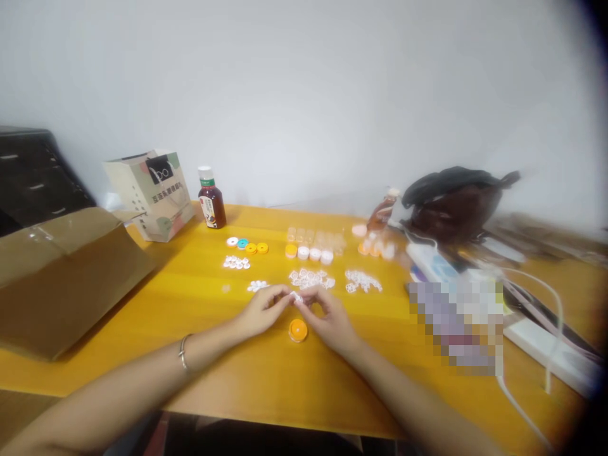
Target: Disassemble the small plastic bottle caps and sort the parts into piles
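My left hand (pixel 265 309) and my right hand (pixel 331 316) meet above the middle of the table, fingertips pinched on one small white piece (pixel 297 297). Just below them on the table lies a round orange part (pixel 298 330). Beyond my fingers are a pile of white openwork pieces (pixel 311 278) and a second such pile (pixel 363 281). Small white pieces (pixel 258 286) lie near my left hand, with small round pieces (pixel 236 262) behind them. Farther back stand a row of white and orange caps (pixel 314 254) and several flat coloured discs (pixel 256 248).
A cardboard box (pixel 71 278), a paper bag (pixel 161 196) and a dark red bottle (pixel 212 206) stand at the left. Clear cups (pixel 308 237) are at the back. On the right are another bottle (pixel 381 212), a dark bag (pixel 451 206), and a white power strip (pixel 551 354) with cables.
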Demonstrator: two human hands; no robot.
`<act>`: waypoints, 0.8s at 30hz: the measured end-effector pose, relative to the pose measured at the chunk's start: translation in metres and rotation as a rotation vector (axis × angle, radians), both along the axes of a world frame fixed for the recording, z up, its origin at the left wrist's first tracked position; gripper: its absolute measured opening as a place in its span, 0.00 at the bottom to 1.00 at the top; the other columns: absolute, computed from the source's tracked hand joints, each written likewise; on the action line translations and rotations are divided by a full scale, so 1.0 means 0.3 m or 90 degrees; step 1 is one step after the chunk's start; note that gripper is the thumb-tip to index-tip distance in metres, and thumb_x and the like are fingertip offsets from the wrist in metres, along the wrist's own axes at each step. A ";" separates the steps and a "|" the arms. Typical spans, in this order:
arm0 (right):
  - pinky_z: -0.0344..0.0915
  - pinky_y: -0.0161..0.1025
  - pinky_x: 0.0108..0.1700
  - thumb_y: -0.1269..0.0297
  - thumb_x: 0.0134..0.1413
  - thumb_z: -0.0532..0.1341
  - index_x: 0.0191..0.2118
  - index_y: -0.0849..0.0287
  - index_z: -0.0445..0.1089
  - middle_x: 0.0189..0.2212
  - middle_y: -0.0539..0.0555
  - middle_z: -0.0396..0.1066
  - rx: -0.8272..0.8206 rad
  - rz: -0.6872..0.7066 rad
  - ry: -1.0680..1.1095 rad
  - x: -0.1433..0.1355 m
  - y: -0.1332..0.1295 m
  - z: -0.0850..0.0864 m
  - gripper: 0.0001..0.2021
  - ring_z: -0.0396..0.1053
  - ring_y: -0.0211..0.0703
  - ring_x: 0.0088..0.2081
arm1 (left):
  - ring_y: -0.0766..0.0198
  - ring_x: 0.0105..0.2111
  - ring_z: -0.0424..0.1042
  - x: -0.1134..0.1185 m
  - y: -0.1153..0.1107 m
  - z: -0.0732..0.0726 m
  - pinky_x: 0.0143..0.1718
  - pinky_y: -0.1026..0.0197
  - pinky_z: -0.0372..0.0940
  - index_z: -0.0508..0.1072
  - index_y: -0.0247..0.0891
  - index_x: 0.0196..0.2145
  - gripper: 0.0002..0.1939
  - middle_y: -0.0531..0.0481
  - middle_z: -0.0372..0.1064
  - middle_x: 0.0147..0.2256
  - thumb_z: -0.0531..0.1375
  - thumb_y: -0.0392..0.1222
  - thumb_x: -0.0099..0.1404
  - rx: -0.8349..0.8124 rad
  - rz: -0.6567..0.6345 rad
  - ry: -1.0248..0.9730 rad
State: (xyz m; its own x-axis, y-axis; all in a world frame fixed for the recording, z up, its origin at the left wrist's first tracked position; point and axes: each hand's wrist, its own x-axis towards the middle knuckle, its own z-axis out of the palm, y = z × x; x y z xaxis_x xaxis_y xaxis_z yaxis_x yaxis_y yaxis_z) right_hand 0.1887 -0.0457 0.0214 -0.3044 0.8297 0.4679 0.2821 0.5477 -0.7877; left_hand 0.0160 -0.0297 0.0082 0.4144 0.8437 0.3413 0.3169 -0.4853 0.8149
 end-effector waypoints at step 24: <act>0.65 0.35 0.30 0.56 0.43 0.64 0.26 0.59 0.66 0.22 0.48 0.69 -0.274 0.017 0.184 -0.009 0.000 0.024 0.12 0.66 0.35 0.24 | 0.69 0.23 0.61 0.011 -0.007 -0.016 0.25 0.68 0.54 0.70 0.33 0.25 0.14 0.53 0.66 0.23 0.50 0.41 0.64 0.018 0.037 0.045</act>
State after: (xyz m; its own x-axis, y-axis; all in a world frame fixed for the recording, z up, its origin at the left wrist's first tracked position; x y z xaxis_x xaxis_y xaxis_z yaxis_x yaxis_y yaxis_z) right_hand 0.1861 -0.0456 0.0285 -0.2367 0.9593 0.1542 0.0106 0.1613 -0.9869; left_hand 0.0194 -0.0319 0.0033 0.3884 0.8576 0.3372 0.4020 -0.4870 0.7754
